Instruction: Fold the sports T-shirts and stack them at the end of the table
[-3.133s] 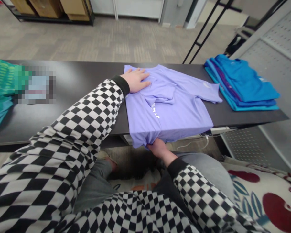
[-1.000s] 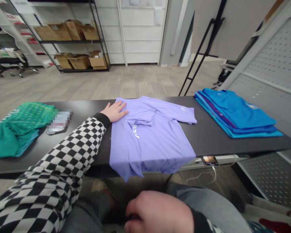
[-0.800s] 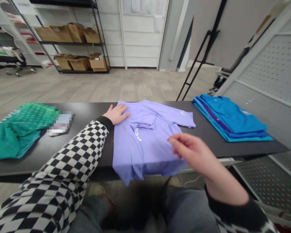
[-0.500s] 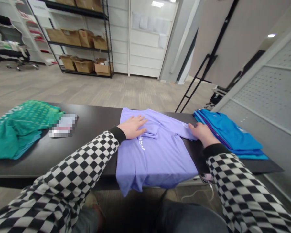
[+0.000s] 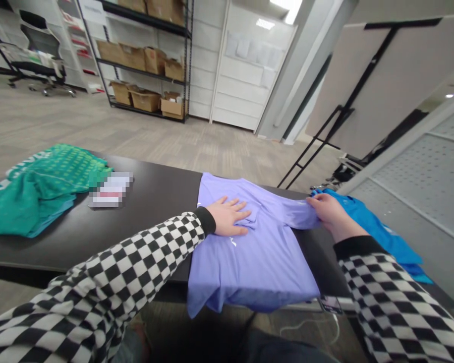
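A lavender T-shirt with small white lettering lies spread on the black table, its hem hanging over the near edge. Flat on the shirt's upper chest rests my left hand, fingers spread. At the right, my right hand pinches the end of the sleeve and draws it out sideways, slightly raised from the table. One sleeve is folded in under my left palm, partly hidden.
Green garments are heaped at the table's left end, beside a blurred flat packet. Folded blue shirts are stacked at the right, partly behind my right arm. A phone with a white cable sits below the near edge.
My right hand has closed on the sleeve end and lifted it a little. My left hand stays pressed on the chest. The whole view has tilted and shifted.
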`<state>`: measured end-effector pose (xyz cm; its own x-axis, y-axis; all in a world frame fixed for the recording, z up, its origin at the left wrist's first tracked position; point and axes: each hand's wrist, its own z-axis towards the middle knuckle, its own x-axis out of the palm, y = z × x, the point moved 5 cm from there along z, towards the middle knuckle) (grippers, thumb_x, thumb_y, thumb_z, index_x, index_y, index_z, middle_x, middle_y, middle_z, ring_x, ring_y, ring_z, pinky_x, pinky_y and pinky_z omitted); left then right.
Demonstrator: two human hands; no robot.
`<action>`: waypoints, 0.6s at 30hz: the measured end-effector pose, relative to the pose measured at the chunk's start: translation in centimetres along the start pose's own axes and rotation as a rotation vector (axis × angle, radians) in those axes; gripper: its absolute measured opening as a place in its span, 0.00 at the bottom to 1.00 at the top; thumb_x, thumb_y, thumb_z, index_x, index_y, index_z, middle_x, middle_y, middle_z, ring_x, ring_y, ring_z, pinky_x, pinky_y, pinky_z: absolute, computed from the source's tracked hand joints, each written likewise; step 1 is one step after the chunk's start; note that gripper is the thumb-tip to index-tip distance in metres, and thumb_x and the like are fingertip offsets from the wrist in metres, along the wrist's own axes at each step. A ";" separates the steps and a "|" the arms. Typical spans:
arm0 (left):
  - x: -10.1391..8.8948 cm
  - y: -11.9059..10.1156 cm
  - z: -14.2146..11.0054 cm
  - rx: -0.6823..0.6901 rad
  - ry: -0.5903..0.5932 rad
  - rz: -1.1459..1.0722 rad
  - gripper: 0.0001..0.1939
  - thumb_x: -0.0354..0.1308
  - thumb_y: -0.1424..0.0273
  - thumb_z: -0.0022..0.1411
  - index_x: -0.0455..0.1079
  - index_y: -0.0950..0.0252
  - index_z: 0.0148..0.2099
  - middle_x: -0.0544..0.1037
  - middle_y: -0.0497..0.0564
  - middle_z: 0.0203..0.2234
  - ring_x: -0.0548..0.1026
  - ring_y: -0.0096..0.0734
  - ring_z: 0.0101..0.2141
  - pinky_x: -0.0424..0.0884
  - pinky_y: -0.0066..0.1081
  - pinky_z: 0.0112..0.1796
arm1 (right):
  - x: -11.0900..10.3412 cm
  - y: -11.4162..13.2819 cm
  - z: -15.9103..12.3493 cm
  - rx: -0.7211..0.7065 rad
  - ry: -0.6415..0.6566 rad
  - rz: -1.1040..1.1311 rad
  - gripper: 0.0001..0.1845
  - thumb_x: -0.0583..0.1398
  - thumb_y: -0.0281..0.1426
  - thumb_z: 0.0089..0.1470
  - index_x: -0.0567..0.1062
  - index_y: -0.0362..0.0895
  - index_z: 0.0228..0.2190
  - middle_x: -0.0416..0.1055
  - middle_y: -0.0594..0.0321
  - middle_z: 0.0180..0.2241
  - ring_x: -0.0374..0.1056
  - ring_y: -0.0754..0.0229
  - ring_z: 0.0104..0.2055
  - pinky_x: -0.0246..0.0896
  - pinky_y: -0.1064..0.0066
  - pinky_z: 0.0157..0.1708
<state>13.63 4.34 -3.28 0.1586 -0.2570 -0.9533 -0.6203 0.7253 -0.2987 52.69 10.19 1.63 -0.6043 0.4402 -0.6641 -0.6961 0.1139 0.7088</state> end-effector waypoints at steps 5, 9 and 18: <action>-1.9 1.5 -0.3 0.034 -0.217 -0.212 0.35 0.50 0.48 0.81 0.64 0.57 0.81 0.67 0.56 0.78 0.65 0.46 0.77 0.51 0.52 0.78 | 2.3 9.7 -0.8 -0.025 0.102 0.068 0.11 0.70 0.37 0.54 0.74 0.47 0.32 0.67 0.69 0.21 0.62 0.61 0.22 0.56 0.71 0.22; -4.7 6.1 -1.7 -0.188 -0.587 -0.397 0.29 0.51 0.56 0.80 0.75 0.62 0.73 0.84 0.57 0.63 0.82 0.43 0.61 0.75 0.38 0.64 | 7.1 17.9 -2.1 -0.171 0.233 -0.191 0.09 0.69 0.35 0.58 0.81 0.44 0.38 0.74 0.64 0.24 0.69 0.59 0.24 0.61 0.69 0.26; -6.9 13.5 -5.3 -0.546 -0.817 -0.401 0.22 0.50 0.66 0.77 0.87 0.61 0.54 0.90 0.54 0.42 0.86 0.42 0.49 0.78 0.34 0.53 | 20.6 27.8 -7.3 -0.468 0.524 -0.544 0.08 0.68 0.25 0.59 0.87 0.40 0.41 0.86 0.45 0.44 0.83 0.45 0.50 0.74 0.65 0.49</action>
<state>0.07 12.52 -0.52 0.7703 0.2409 -0.5904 -0.6369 0.2453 -0.7309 18.10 15.94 5.90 -0.1634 -0.0463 -0.9855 -0.9563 -0.2379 0.1698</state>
